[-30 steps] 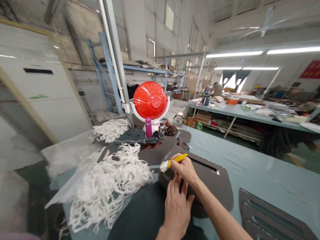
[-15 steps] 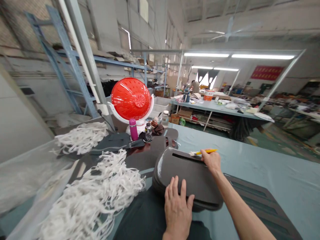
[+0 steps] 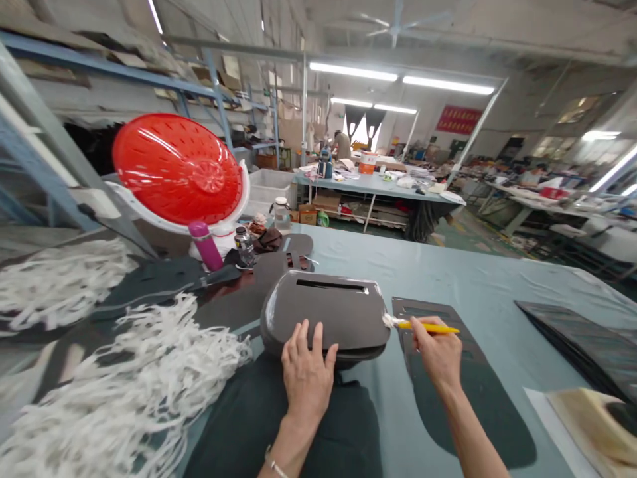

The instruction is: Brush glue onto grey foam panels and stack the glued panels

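Observation:
A stack of dark grey rounded panels (image 3: 328,309) lies on the table in front of me, the top one with a long slot near its far edge. White wet-looking streaks show along its left edge and at the slot's right end. My left hand (image 3: 308,365) rests flat on the near edge of the top panel, fingers spread. In my right hand (image 3: 440,352) is a yellow-handled brush (image 3: 430,326), held between thumb and fingers. Its white-coated bristles touch the panel's right edge.
A heap of white strips (image 3: 124,378) spreads over the left side. Behind it stand a red round heater (image 3: 179,169), a magenta bottle (image 3: 206,245) and a jar (image 3: 281,214). Dark slotted panels (image 3: 448,372) lie to the right, near a yellowish block (image 3: 592,421). A person (image 3: 342,145) is far back.
My right hand has moved the brush from the slot to the panel's right edge. White marks now show at the slot's right end. The view has turned right; my left hand stays on the panel.

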`<state>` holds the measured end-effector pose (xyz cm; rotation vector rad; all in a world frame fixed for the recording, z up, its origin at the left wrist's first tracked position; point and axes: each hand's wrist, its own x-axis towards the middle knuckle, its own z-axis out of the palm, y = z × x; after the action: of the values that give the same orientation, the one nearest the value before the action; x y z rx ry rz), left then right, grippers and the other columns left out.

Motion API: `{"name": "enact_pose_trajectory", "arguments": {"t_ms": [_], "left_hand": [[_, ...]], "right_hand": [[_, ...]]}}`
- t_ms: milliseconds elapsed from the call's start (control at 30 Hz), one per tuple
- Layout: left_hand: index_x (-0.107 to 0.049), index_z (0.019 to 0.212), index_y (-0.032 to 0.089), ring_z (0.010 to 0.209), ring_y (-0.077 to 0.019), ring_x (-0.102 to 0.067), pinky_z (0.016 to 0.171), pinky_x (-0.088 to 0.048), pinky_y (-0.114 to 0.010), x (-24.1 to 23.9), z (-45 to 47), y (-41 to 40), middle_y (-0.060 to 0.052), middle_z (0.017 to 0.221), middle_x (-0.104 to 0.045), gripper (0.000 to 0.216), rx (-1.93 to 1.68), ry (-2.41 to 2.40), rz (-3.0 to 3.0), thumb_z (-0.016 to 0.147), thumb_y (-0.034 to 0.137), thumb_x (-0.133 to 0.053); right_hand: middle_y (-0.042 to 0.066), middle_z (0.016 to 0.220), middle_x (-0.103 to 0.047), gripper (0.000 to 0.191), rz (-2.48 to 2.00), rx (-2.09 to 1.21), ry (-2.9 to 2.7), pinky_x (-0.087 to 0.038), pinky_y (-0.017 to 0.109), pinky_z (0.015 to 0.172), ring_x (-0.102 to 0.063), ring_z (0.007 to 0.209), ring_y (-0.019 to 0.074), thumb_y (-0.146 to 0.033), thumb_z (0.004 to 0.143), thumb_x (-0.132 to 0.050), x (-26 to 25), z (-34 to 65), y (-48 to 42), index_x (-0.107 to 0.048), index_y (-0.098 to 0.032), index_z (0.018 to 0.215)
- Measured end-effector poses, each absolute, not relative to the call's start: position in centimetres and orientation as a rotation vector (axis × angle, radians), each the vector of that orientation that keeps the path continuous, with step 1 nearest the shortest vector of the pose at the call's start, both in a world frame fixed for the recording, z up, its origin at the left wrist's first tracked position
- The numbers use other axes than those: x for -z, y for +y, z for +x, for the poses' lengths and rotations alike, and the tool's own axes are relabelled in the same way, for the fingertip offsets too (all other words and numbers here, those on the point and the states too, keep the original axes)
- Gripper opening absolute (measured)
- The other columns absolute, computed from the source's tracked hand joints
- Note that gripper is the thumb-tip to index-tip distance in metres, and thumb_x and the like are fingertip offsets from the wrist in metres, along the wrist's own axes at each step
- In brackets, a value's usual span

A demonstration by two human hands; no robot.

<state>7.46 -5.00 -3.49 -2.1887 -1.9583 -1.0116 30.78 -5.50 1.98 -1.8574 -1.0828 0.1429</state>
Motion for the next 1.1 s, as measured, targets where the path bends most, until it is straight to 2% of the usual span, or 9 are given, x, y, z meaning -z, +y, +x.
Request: {"name": "enact_pose_trajectory", "arguments": {"t_ms": [167, 267, 333, 500, 600, 700, 800, 933, 1100], "left_hand": [[-0.054, 0.117, 0.022, 0.119, -0.0231, -0.046, 0.099, -0.035, -0.043, 1.0, 4.5, -4.4, -0.010, 0.125, -0.054, 0.035, 1.356, -1.995, -2.394, 0.092, 0.036, -0.035], [-0.051, 0.116, 0.022, 0.108, -0.0163, -0.054, 0.094, -0.041, -0.035, -0.7, 1.3, -2.5, -0.007, 0.116, -0.059, 0.035, 1.761, -2.038, -2.336, 0.094, 0.033, -0.026], [-0.049, 0.116, 0.021, 0.103, -0.0159, -0.057, 0.091, -0.043, -0.034, -1.0, -0.6, -1.0, -0.006, 0.111, -0.062, 0.034, 1.832, -2.085, -2.323, 0.094, 0.033, -0.026], [-0.055, 0.107, 0.021, 0.097, -0.0174, -0.057, 0.090, -0.042, -0.035, 0.6, -2.6, 1.0, -0.006, 0.101, -0.064, 0.029, 1.379, -2.075, -2.519, 0.092, 0.026, -0.030], [-0.053, 0.113, 0.022, 0.099, -0.0177, -0.054, 0.090, -0.041, -0.035, 1.0, -2.0, 0.4, -0.006, 0.105, -0.060, 0.031, 1.203, -1.957, -2.515, 0.092, 0.027, -0.031], [-0.050, 0.121, 0.025, 0.098, -0.0210, -0.050, 0.087, -0.041, -0.038, 0.6, -0.3, -0.7, -0.008, 0.104, -0.055, 0.035, 0.956, -1.905, -2.416, 0.090, 0.035, -0.038], [-0.052, 0.121, 0.025, 0.102, -0.0240, -0.046, 0.087, -0.040, -0.041, 0.3, 1.4, -1.5, -0.009, 0.106, -0.051, 0.036, 0.807, -1.884, -2.285, 0.088, 0.036, -0.043], [-0.054, 0.118, 0.025, 0.100, -0.0233, -0.045, 0.087, -0.041, -0.041, 0.4, 2.2, -1.5, -0.009, 0.104, -0.049, 0.033, 0.765, -1.887, -2.195, 0.088, 0.032, -0.043], [-0.056, 0.116, 0.029, 0.100, -0.0226, -0.046, 0.086, -0.041, -0.039, 0.5, 1.6, -1.1, -0.008, 0.103, -0.049, 0.031, 0.812, -1.916, -2.207, 0.089, 0.033, -0.042]], "right_hand": [[0.000, 0.061, -0.061, 0.022, -1.653, 0.132, -1.123, -0.041, 0.022, 0.053, -0.055, 0.052, 0.0121, -0.038, 0.076, -0.061, -4.5, 24.7, -9.8, -0.062, -0.017, 0.071], [0.003, 0.074, -0.065, 0.014, -1.333, -0.158, -1.414, -0.046, 0.022, 0.059, -0.058, 0.061, 0.0124, -0.030, 0.081, -0.058, -4.4, 17.6, -8.2, -0.063, -0.017, 0.080], [0.004, 0.081, -0.066, 0.013, -1.145, -0.353, -1.609, -0.048, 0.023, 0.066, -0.061, 0.068, 0.0133, -0.027, 0.083, -0.055, -3.3, 13.8, -7.0, -0.064, -0.018, 0.086], [0.004, 0.077, -0.066, 0.015, -1.291, -0.338, -1.585, -0.048, 0.022, 0.061, -0.061, 0.064, 0.0125, -0.029, 0.082, -0.055, -0.6, 16.7, -8.5, -0.064, -0.017, 0.083], [0.002, 0.066, -0.063, 0.020, -1.579, -0.038, -1.393, -0.043, 0.020, 0.050, -0.055, 0.051, 0.0105, -0.036, 0.077, -0.062, -1.2, 23.0, -10.7, -0.064, -0.016, 0.075], [0.002, 0.063, -0.062, 0.023, -1.667, 0.171, -1.125, -0.042, 0.021, 0.050, -0.055, 0.051, 0.0115, -0.039, 0.074, -0.063, -3.0, 24.4, -9.4, -0.064, -0.016, 0.073], [0.003, 0.069, -0.065, 0.025, -1.476, -0.043, -1.163, -0.046, 0.023, 0.057, -0.059, 0.057, 0.0135, -0.040, 0.078, -0.058, -4.2, 19.2, -3.8, -0.066, -0.017, 0.083], [0.003, 0.074, -0.068, 0.027, -1.320, -0.310, -1.410, -0.048, 0.023, 0.062, -0.061, 0.062, 0.0144, -0.042, 0.080, -0.053, -3.7, 12.3, 3.5, -0.068, -0.019, 0.079], [0.002, 0.065, -0.066, 0.030, -1.572, -0.125, -1.265, -0.043, 0.023, 0.056, -0.058, 0.056, 0.0145, -0.045, 0.078, -0.053, -1.7, 18.7, 3.1, -0.068, -0.019, 0.076]]}}
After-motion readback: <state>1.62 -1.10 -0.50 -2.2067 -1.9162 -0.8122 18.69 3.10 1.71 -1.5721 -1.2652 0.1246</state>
